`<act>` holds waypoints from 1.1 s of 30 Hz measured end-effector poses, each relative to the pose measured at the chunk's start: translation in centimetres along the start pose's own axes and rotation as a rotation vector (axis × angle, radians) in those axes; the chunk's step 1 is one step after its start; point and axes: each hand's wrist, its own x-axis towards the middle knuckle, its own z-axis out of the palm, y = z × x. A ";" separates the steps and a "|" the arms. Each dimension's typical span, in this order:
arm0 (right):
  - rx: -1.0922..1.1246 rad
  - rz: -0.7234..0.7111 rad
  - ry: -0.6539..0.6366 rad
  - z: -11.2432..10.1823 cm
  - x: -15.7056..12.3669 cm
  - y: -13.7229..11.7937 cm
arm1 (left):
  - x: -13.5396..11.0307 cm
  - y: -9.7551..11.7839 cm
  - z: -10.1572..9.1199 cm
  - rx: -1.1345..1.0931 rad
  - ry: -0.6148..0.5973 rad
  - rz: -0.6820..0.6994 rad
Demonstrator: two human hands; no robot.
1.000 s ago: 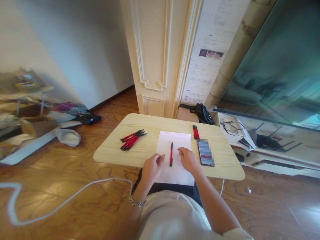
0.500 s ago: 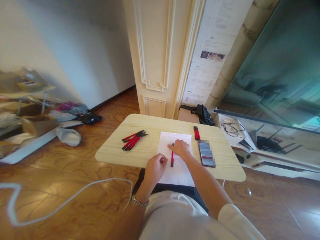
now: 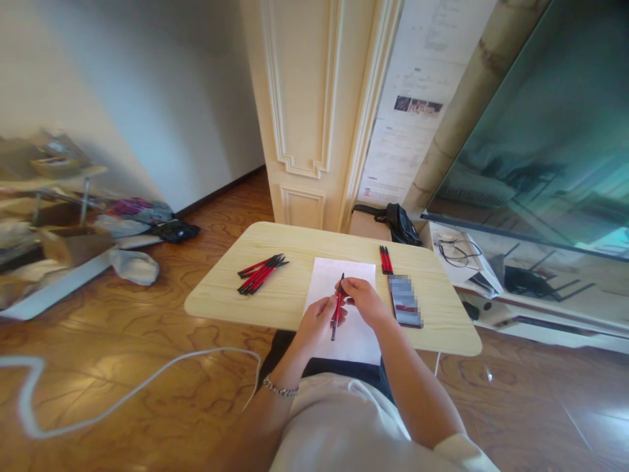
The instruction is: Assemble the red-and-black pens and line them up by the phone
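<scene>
A red pen with black ends (image 3: 336, 316) is held between my two hands, over a white sheet of paper (image 3: 361, 344). Around its middle, the fingers of my left hand (image 3: 318, 321) are closed. My right hand (image 3: 362, 298) pinches the pen near its far black end. To the left lies a loose pile of several red and black pens (image 3: 260, 274). On the right, a few more such pens (image 3: 386, 260) lie side by side, just beyond a phone (image 3: 405, 301) whose screen is blurred out.
The pale wooden table (image 3: 221, 288) has rounded corners. Behind it stand a cream panelled column (image 3: 299, 98) and a black bag (image 3: 400, 223). A white cable (image 3: 147, 387) runs across the floor at left. A large screen (image 3: 555, 144) is at right.
The pen was lying on the paper beneath my right hand; now it is lifted, with both hands on it. My left hand has moved right and closed around the pen.
</scene>
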 end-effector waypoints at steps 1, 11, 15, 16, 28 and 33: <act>0.062 0.010 -0.010 0.2 -0.6 -0.1 | 0.0 0.0 0.4 -0.097 -0.036 -0.037; 0.104 -0.030 0.304 2.3 -1.5 -0.3 | 0.3 -1.0 2.3 -0.078 0.165 0.048; -0.030 -0.037 0.412 3.1 -1.2 -0.2 | 0.2 -1.1 2.4 0.146 0.236 0.094; -0.054 -0.039 0.427 3.2 -1.2 -0.2 | 0.1 -1.0 2.4 0.199 0.246 0.108; 0.118 -0.025 0.378 3.6 -1.1 1.2 | -0.2 -1.4 2.9 -0.141 0.154 0.007; 0.406 0.026 0.180 3.4 -1.2 1.1 | -0.6 -0.5 2.3 -0.548 -0.047 -0.116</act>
